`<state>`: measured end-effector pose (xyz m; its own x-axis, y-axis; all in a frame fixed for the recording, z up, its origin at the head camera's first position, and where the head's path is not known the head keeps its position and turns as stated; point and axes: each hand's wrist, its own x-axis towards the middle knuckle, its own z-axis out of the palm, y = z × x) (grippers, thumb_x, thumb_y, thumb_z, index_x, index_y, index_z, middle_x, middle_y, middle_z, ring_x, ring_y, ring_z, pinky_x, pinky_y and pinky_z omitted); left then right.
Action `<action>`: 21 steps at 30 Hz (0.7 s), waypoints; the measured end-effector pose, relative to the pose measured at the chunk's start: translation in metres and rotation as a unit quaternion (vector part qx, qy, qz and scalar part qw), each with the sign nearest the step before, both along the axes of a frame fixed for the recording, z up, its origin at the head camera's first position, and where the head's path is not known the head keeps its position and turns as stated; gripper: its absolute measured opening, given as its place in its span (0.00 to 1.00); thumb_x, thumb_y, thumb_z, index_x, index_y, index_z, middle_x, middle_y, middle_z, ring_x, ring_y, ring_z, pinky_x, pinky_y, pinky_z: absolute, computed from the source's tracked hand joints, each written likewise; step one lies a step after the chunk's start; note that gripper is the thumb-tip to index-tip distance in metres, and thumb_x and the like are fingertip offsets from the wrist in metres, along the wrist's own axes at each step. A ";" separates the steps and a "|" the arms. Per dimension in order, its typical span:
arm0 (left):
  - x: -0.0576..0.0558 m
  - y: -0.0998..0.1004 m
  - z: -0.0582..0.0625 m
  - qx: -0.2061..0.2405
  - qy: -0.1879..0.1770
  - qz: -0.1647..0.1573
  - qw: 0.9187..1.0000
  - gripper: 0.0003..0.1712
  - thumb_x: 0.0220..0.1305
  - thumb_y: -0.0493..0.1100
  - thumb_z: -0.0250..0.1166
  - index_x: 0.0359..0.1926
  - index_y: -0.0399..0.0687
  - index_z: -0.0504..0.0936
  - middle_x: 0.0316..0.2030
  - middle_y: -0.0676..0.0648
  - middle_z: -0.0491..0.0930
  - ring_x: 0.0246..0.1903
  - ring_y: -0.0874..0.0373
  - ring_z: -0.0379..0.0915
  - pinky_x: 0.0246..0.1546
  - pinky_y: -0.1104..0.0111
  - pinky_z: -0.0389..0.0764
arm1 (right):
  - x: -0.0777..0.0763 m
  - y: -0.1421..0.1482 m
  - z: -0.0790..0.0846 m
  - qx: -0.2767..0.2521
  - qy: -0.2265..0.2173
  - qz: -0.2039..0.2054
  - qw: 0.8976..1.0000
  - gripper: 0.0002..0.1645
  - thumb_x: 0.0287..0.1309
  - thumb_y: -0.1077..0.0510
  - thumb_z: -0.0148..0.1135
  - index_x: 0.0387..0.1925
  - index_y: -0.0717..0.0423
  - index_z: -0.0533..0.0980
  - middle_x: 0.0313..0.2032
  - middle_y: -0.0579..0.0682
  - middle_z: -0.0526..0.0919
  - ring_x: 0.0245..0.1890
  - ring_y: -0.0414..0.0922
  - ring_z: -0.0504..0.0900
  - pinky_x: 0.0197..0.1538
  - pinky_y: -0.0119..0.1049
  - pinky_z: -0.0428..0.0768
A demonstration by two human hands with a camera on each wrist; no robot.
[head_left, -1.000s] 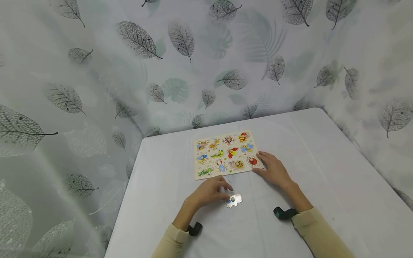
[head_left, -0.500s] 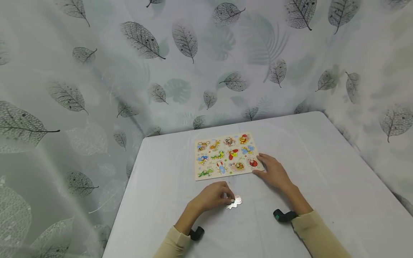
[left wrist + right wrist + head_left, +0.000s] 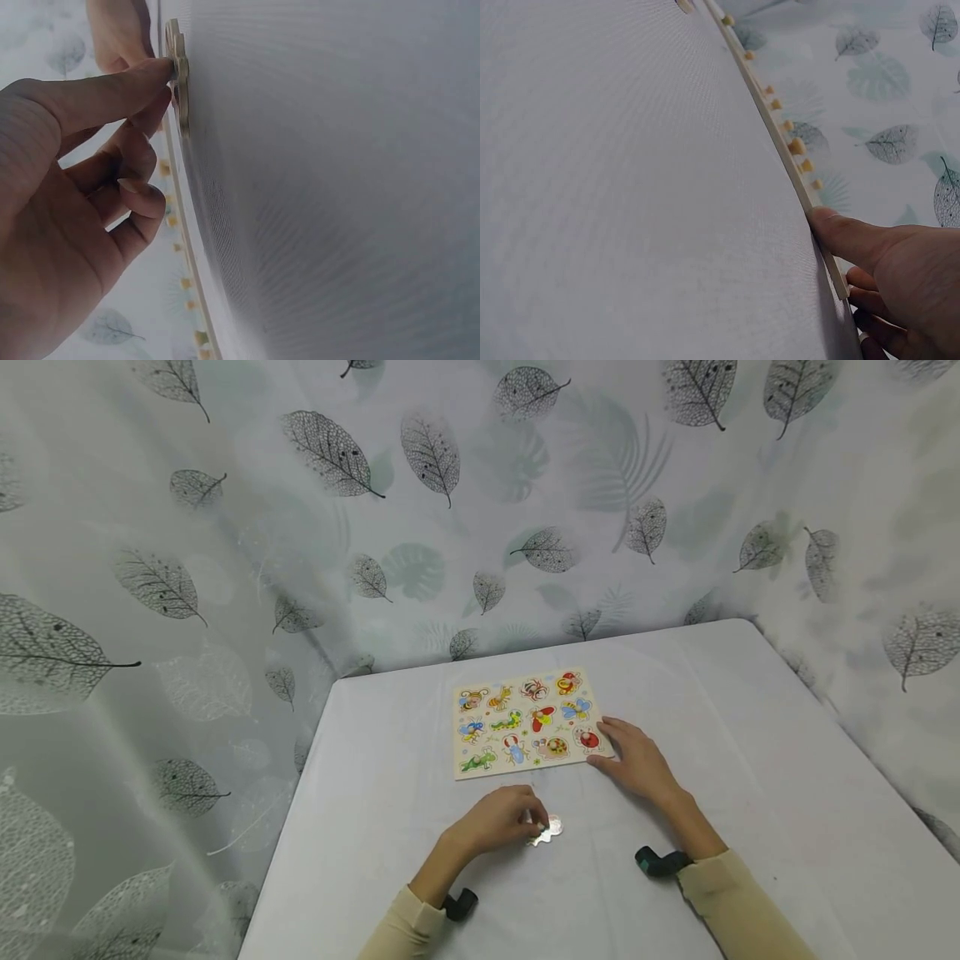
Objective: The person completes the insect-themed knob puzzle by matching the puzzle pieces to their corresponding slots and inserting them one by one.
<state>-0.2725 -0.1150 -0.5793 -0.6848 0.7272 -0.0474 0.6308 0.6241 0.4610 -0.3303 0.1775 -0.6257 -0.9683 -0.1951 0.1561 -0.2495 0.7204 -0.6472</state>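
Observation:
A flat wooden peg-puzzle piece (image 3: 553, 827) with a wavy outline lies at the table, in front of the puzzle board. My left hand (image 3: 495, 820) pinches its knob between thumb and fingertips, covering part of the piece. The left wrist view shows the piece (image 3: 183, 94) edge-on, close against the white cloth, with the other fingers curled below. Behind it lies the wooden insect puzzle board (image 3: 517, 767), filled with colourful knobbed pieces. My right hand (image 3: 641, 760) holds the board's near right corner, thumb (image 3: 840, 229) on the front edge and fingers at the right side.
A white cloth covers the table (image 3: 720, 710). Leaf-print curtains (image 3: 480, 510) hang behind and on both sides. Each wrist carries a small black camera (image 3: 663, 862). Several knobs (image 3: 797, 146) stand up from the board.
My left fingers have closed on the piece's knob, after being open beside it a second ago. My right hand stays at the board's corner. The head view has tilted slightly.

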 end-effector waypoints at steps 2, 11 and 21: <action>0.000 0.000 0.000 -0.003 0.001 0.000 1.000 0.06 0.63 0.40 0.75 0.40 0.55 0.90 0.34 0.62 0.78 0.33 0.73 0.70 0.36 0.81 0.73 | 0.000 0.000 0.000 0.003 0.000 0.001 1.000 0.45 0.63 0.48 0.74 0.73 0.65 0.68 0.74 0.64 0.67 0.75 0.65 0.62 0.73 0.64 0.60; 0.001 0.000 0.000 -0.006 0.008 0.004 1.000 0.07 0.64 0.38 0.74 0.42 0.53 0.87 0.37 0.61 0.79 0.37 0.73 0.72 0.40 0.80 0.74 | -0.001 0.000 0.000 0.008 -0.005 0.002 1.000 0.45 0.64 0.47 0.73 0.73 0.65 0.68 0.74 0.64 0.66 0.75 0.65 0.62 0.74 0.63 0.60; -0.004 -0.008 0.007 0.025 0.016 0.034 0.999 0.05 0.68 0.40 0.70 0.43 0.54 0.84 0.37 0.61 0.79 0.35 0.68 0.72 0.38 0.77 0.74 | -0.002 0.001 0.000 0.011 -0.002 0.005 1.000 0.45 0.64 0.47 0.73 0.74 0.65 0.67 0.74 0.64 0.66 0.75 0.65 0.61 0.74 0.64 0.59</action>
